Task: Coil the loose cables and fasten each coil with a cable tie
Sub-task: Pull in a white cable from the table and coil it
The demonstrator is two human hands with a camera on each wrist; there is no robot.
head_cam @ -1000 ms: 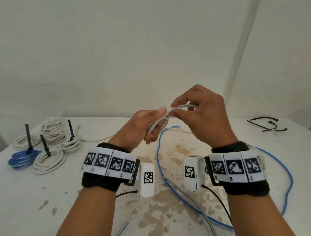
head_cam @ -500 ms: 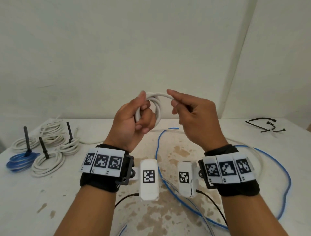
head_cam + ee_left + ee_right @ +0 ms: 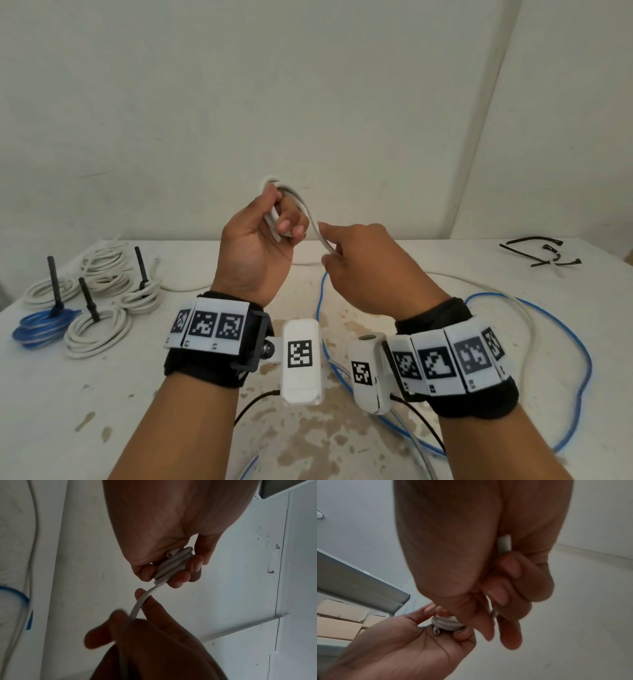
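Observation:
My left hand (image 3: 274,219) is raised above the table and grips a small coil of white cable (image 3: 274,219) (image 3: 173,563) (image 3: 447,622) between thumb and curled fingers. One strand of that white cable (image 3: 313,222) (image 3: 142,600) arcs down from the coil into my right hand (image 3: 334,253), which pinches it just to the right and lower. The rest of the white cable (image 3: 513,308) trails over the table to the right. A loose blue cable (image 3: 579,346) loops across the table under my wrists. Black cable ties (image 3: 544,253) lie at the far right.
At the left of the white stained table (image 3: 102,394) lie several finished coils: white coils (image 3: 97,329) and one blue coil (image 3: 42,325), each with a black tie standing upright. A wall stands close behind the table.
Both hands rose, then the right hand dropped lower and slid along the white cable. The left hand has gathered more loops and now holds the coil higher.

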